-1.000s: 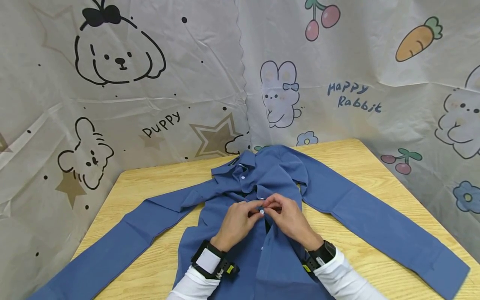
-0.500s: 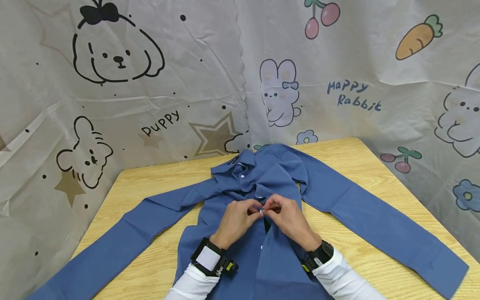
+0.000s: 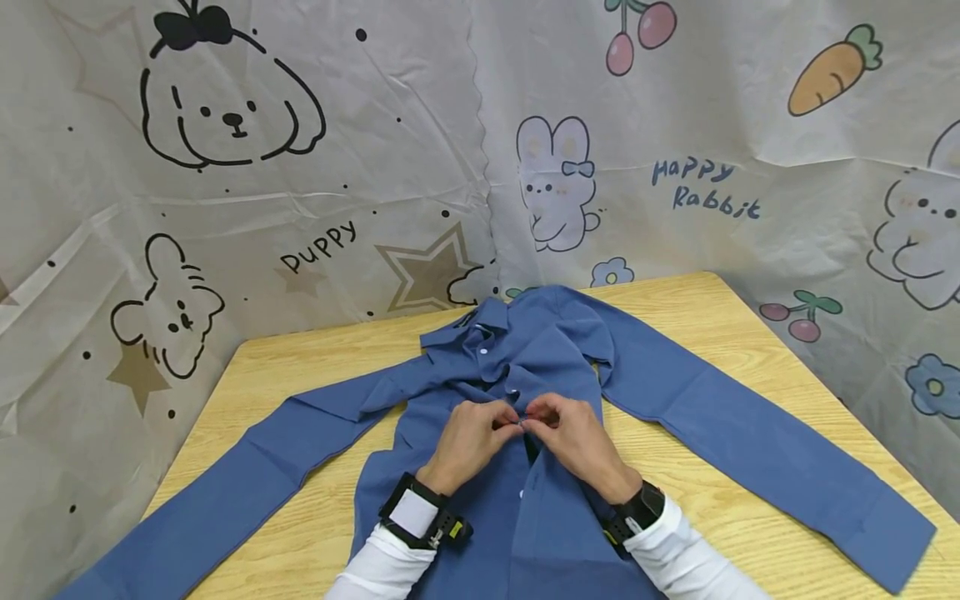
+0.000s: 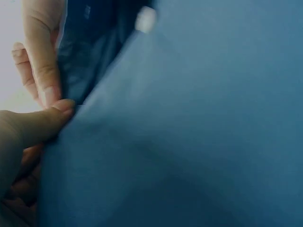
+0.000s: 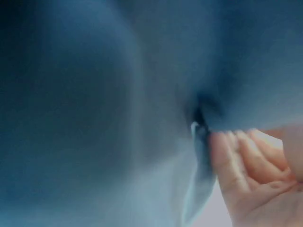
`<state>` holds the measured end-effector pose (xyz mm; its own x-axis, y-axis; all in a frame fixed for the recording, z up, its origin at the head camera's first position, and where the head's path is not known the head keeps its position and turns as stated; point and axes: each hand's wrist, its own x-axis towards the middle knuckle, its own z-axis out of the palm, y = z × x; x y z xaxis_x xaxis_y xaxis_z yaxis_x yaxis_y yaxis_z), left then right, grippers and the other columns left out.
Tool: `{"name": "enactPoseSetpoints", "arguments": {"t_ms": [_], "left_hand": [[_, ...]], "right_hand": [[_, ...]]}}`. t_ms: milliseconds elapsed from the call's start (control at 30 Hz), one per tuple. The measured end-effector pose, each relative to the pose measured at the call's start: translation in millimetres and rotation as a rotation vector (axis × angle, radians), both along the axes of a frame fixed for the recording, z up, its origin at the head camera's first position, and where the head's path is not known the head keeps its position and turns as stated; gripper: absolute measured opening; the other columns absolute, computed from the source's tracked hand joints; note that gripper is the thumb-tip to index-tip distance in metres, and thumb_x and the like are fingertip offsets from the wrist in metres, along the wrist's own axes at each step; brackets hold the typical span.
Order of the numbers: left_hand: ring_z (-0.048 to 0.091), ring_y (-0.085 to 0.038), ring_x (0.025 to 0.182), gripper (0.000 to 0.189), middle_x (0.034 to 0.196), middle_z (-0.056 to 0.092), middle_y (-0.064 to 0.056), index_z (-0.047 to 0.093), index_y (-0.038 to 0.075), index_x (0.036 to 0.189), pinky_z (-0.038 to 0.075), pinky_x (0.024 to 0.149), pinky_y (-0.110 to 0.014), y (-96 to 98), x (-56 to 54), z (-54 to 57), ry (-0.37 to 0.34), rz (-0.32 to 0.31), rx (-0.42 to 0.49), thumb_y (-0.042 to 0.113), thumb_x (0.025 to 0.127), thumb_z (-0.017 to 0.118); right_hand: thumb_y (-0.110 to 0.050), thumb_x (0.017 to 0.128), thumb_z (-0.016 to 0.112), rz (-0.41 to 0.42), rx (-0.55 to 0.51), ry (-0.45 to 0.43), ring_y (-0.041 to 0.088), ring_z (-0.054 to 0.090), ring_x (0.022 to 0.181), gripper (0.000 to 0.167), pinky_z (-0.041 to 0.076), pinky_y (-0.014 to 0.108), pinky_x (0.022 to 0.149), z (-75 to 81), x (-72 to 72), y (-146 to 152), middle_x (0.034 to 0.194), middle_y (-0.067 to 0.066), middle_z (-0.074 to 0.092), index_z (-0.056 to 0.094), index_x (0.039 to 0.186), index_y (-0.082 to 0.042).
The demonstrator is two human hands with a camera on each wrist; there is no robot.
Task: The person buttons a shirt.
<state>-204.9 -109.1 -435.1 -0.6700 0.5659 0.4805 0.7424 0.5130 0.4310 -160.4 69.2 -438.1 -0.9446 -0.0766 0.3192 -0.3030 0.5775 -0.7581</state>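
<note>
A blue long-sleeved button-up shirt (image 3: 465, 542) lies front up, its collar (image 3: 491, 317) toward the far side. Over the middle of its front opening, my left hand (image 3: 468, 442) pinches the cloth edge between thumb and forefinger. Fingertips almost meeting it, my right hand (image 3: 576, 437) pinches the placket from the other side. The button between them is mostly hidden by the fingertips. White buttons show near the collar (image 3: 483, 351) and lower down the placket (image 3: 521, 495). In the left wrist view, a blurred white button (image 4: 146, 20) sits on the cloth above the pinching fingers.
The shirt rests on a light wooden table (image 3: 675, 492), both sleeves spread out, the right-hand sleeve (image 3: 765, 442) reaching toward the near right corner. A pale curtain (image 3: 420, 150) with cartoon prints hangs behind the table. Each wrist wears a black strap with a small camera.
The white button visible between the fingertips a second ago is now nearly covered. The fingertips have drawn closer around it; the hands otherwise stay in place.
</note>
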Motion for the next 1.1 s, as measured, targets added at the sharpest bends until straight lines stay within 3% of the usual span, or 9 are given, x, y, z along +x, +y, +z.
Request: {"name": "enactPoseSetpoints", "arguments": {"t_ms": [133, 300, 400, 633, 800, 967, 1100], "left_hand": [[0.063, -0.007, 0.066, 0.007, 0.074, 0.069, 0.007, 0.072, 0.015, 0.08, 0.049, 0.06, -0.024, -2.0, -1.0, -2.4, 0.046, -0.017, -0.002, 0.016, 0.079, 0.079], [0.063, -0.008, 0.065, 0.007, 0.073, 0.068, 0.006, 0.073, 0.015, 0.077, 0.05, 0.06, -0.024, -3.9, -3.0, -5.0, 0.06, -0.038, 0.025, 0.014, 0.078, 0.08], [0.061, -0.005, 0.063, 0.006, 0.072, 0.068, 0.007, 0.074, 0.015, 0.077, 0.049, 0.058, -0.021, -3.4, -4.7, -6.0, -0.017, -0.04, 0.06, 0.013, 0.079, 0.079], [0.058, -0.004, 0.061, 0.012, 0.07, 0.066, 0.009, 0.072, 0.015, 0.072, 0.049, 0.056, -0.024, -2.3, -11.6, -4.5, -0.296, -0.047, 0.208, 0.01, 0.081, 0.077], [0.062, -0.007, 0.066, 0.01, 0.074, 0.067, 0.007, 0.072, 0.013, 0.075, 0.051, 0.061, -0.026, -4.3, -14.9, -1.9, -0.46, -0.07, 0.231, 0.011, 0.084, 0.075], [0.064, -0.018, 0.07, 0.008, 0.079, 0.068, 0.0, 0.073, 0.008, 0.082, 0.049, 0.061, -0.026, -7.6, -17.5, -2.4, -0.549, -0.126, 0.214, 0.014, 0.087, 0.071], [0.065, -0.022, 0.074, 0.008, 0.084, 0.069, -0.003, 0.073, 0.006, 0.089, 0.049, 0.061, -0.026, -9.0, -20.1, -2.5, -0.558, -0.149, 0.201, 0.013, 0.089, 0.069]], "right_hand": [[-0.015, 0.088, 0.07, 0.037, 0.019, -0.035, 0.009, 0.064, 0.079, 0.008, 0.051, 0.023, 0.068, -1.1, 0.8, 3.0, 0.089, -0.004, 0.07, 0.075, 0.094, -0.013], [-0.01, 0.088, 0.07, 0.067, 0.033, -0.009, 0.01, 0.064, 0.08, 0.011, 0.051, 0.023, 0.068, -1.6, 3.8, 3.5, 0.092, -0.002, 0.07, 0.075, 0.097, -0.012], [-0.01, 0.086, 0.072, 0.069, 0.068, 0.015, 0.008, 0.063, 0.078, 0.013, 0.051, 0.022, 0.067, -2.4, 5.5, 1.4, 0.092, -0.002, 0.068, 0.073, 0.099, -0.011], [-0.013, 0.082, 0.076, -0.008, 0.215, 0.147, 0.008, 0.062, 0.077, 0.012, 0.049, 0.023, 0.066, 0.0, 2.9, -6.0, 0.088, -0.003, 0.065, 0.074, 0.094, -0.013], [-0.012, 0.081, 0.077, -0.031, 0.307, 0.216, 0.012, 0.064, 0.076, 0.011, 0.051, 0.026, 0.066, 0.4, 0.2, -7.9, 0.086, -0.002, 0.067, 0.075, 0.091, -0.012], [-0.011, 0.082, 0.076, -0.026, 0.354, 0.21, 0.013, 0.064, 0.074, 0.009, 0.052, 0.027, 0.065, -0.4, -0.7, -8.7, 0.083, -0.001, 0.067, 0.075, 0.09, -0.011], [-0.01, 0.085, 0.073, -0.018, 0.369, 0.216, 0.014, 0.064, 0.076, 0.008, 0.052, 0.028, 0.067, -0.5, -0.6, -7.2, 0.084, 0.0, 0.066, 0.074, 0.092, -0.01]]}}
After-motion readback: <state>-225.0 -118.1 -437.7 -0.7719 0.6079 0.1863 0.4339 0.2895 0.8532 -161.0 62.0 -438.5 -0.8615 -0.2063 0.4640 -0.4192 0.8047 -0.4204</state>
